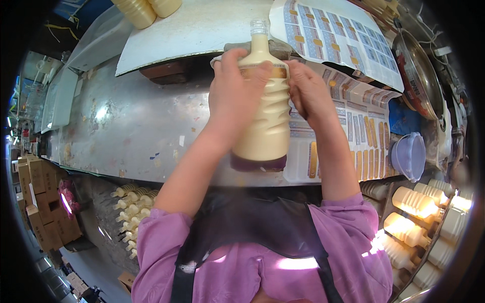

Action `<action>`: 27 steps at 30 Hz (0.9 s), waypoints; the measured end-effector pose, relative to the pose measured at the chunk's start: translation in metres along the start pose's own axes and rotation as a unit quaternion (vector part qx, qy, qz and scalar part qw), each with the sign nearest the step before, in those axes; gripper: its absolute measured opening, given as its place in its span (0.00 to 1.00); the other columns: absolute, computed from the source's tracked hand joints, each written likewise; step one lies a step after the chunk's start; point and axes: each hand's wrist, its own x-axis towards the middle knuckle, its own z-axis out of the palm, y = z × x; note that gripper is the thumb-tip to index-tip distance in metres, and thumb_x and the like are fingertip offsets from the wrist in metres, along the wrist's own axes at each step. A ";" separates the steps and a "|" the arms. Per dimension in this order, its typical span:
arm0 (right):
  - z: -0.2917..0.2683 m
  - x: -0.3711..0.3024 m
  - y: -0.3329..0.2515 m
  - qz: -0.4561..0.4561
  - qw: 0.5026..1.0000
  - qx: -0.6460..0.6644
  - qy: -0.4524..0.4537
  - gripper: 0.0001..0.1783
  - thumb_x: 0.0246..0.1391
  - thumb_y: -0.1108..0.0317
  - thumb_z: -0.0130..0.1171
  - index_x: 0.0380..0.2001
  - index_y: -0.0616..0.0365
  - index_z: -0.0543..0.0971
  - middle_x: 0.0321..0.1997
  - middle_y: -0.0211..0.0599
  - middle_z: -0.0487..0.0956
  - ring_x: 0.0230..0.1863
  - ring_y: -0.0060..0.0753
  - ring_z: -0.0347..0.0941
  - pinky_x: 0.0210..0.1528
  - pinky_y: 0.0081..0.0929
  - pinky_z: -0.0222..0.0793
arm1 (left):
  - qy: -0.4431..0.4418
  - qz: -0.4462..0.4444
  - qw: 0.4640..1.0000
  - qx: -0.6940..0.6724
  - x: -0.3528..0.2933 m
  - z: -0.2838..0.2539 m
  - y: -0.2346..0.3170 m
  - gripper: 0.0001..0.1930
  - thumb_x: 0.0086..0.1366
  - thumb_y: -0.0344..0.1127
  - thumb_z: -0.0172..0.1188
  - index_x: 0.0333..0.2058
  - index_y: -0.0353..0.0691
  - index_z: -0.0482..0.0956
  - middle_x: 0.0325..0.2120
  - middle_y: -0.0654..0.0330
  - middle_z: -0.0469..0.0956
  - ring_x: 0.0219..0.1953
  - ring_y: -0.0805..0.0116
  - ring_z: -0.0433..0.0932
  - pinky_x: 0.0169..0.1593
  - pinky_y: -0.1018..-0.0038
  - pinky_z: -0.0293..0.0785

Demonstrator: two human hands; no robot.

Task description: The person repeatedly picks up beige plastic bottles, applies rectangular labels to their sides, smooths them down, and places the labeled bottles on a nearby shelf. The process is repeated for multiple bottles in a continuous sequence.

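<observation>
A cream glass bottle (262,131) with a wavy spiral body, a purple base and a clear threaded neck is tilted over the bench, neck away from me. Around its shoulder runs a gold label band (279,72). My left hand (236,90) wraps the bottle's left side, its thumb lying over the band. At the right shoulder, my right hand (309,91) has curled fingers pressed against the bottle near the band's end; its fingertips are partly hidden. Behind the neck, a greyish cloth-covered support (280,49) lies across the bench.
Label sheets (323,30) cover the bench's right side, with strip labels (371,129) below. A metal pan (419,73) and lilac bucket (408,156) stand right. Cream bottles (404,230) fill a crate at lower right; more bottles (132,207) sit lower left, near cardboard boxes (45,202).
</observation>
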 end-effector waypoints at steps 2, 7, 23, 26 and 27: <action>0.003 0.001 0.003 -0.005 1.000 0.000 -0.017 0.23 0.67 0.53 0.63 0.51 0.63 0.83 0.42 0.30 0.82 0.39 0.18 0.74 0.43 0.19 0.70 | -0.002 -0.005 0.999 0.041 0.000 0.002 0.002 0.34 0.65 0.58 0.66 0.59 0.39 0.68 0.51 0.43 0.71 0.51 0.44 0.76 0.55 0.57 0.74; 0.006 0.000 0.003 0.003 1.000 0.012 -0.018 0.25 0.66 0.53 0.66 0.53 0.65 0.83 0.46 0.33 0.84 0.44 0.20 0.76 0.48 0.20 0.73 | 0.007 -0.021 0.999 0.047 0.001 0.005 0.003 0.33 0.62 0.54 0.71 0.57 0.39 0.70 0.50 0.46 0.71 0.50 0.51 0.76 0.55 0.62 0.74; 0.007 -0.003 0.002 0.003 1.000 0.021 -0.016 0.27 0.64 0.54 0.67 0.56 0.66 0.82 0.49 0.38 0.84 0.47 0.23 0.78 0.50 0.22 0.74 | -0.004 -0.009 0.999 0.031 0.003 0.005 0.000 0.36 0.62 0.57 0.69 0.59 0.38 0.68 0.51 0.41 0.70 0.51 0.40 0.77 0.54 0.56 0.76; 0.006 -0.003 0.002 0.000 1.000 0.017 -0.020 0.27 0.65 0.54 0.66 0.56 0.66 0.82 0.49 0.37 0.84 0.47 0.23 0.78 0.50 0.22 0.74 | -0.005 -0.008 1.000 0.028 0.002 0.005 -0.001 0.36 0.62 0.57 0.69 0.59 0.38 0.68 0.51 0.41 0.70 0.51 0.40 0.77 0.55 0.57 0.75; 0.005 -0.003 0.003 -0.001 1.000 0.015 -0.021 0.27 0.65 0.54 0.66 0.56 0.66 0.82 0.49 0.37 0.84 0.46 0.22 0.78 0.50 0.22 0.74 | -0.006 -0.008 1.000 0.029 0.001 0.004 0.000 0.35 0.63 0.56 0.68 0.59 0.38 0.68 0.52 0.41 0.70 0.51 0.42 0.77 0.55 0.57 0.74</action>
